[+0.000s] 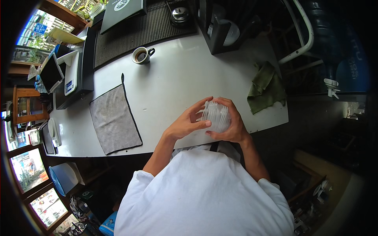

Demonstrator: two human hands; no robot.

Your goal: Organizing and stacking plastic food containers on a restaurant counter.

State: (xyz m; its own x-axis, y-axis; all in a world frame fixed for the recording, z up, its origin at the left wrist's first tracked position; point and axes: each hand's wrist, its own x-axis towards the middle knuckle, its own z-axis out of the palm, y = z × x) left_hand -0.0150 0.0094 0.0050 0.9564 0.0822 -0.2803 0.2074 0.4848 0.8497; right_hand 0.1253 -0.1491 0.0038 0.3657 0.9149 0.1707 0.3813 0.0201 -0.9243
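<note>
Both my hands hold a stack of clear plastic lids (pixel 217 116) in front of my white shirt, close to the near edge of the white counter (pixel 177 79). My left hand (pixel 189 121) grips the stack's left side, with the thumb across its front. Around the right side curl the fingers of my right hand (pixel 234 124), its thumb low on the stack. A cup of dark liquid (pixel 141 55) stands farther back on the counter. To the left a grey cloth (pixel 115 119) lies flat, and to the right a crumpled green cloth (pixel 265 88).
A black bar mat (pixel 130 35) at the back carries a dark menu folder (pixel 122 13) and a metal call bell (pixel 180 15). Right of it stands a black holder (pixel 220 35) with clear items. A tablet on a stand (pixel 52 72) and a black box (pixel 85 70) occupy the left side.
</note>
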